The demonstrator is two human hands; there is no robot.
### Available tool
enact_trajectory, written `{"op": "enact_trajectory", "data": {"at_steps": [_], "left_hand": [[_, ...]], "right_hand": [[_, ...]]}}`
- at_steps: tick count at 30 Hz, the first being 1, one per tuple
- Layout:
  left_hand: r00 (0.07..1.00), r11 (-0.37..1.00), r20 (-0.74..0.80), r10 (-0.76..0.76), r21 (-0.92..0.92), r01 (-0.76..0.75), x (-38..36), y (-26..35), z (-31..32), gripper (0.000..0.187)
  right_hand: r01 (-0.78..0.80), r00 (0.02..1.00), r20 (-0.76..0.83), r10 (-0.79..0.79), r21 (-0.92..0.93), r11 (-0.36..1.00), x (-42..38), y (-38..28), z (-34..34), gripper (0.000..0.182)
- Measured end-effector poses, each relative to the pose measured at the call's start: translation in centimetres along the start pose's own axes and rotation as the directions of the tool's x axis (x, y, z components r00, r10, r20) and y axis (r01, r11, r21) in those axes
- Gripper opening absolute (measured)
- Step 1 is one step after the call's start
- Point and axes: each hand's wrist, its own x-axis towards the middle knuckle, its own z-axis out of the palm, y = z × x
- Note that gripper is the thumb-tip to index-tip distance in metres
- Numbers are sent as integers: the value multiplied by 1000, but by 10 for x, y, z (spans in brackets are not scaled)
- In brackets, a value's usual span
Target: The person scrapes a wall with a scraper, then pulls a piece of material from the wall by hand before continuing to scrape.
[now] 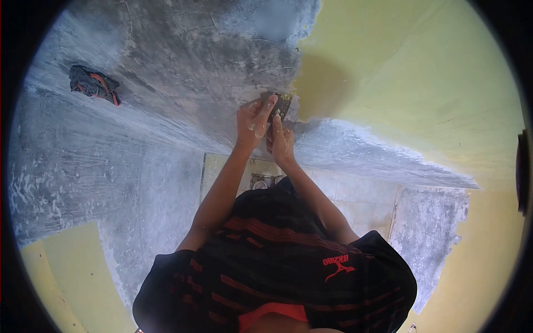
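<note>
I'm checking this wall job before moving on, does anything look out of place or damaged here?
The yellow paint is stripped off most of the wall, leaving bare grey plaster with ragged edges. Both hands, left and right, press a scraper at the paint's edge. Oddly, a dark cloth with red trim sits on the grey surface, upper left.

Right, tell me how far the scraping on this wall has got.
Done: a wide stretch of wall is bare grey. In hand: the left hand and right hand press a scraper against the edge of the yellow paint. Left: that large yellow area, plus yellow patches lower down.
</note>
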Motion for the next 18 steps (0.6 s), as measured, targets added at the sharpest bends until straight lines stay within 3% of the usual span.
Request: {"op": "enact_trajectory", "data": {"at_steps": [2,6,9,11,18], "left_hand": [[999,995,15,51,80,-52,-1,-6,-1,37],[997,996,-11,78,55,-77,-2,16,9,36],[1000,999,-9,-5,-54,5,-6,44,11,35],[1000,998,-5,-24,60,24,-6,52,10,37],[997,985,8,79,154,-79,-9,12,7,34]], "right_hand": [[16,1000,7,-16,-21,1000,0,3,-2,57],[21,1000,12,-20,-122,992,-1,-16,-4,59],[30,998,62,-23,-114,993,-1,-30,0,60],[28,998,64,-22,-89,996,-5,-29,4,61],[26,999,45,-22,-94,995,1,-1,-14,63]]}}
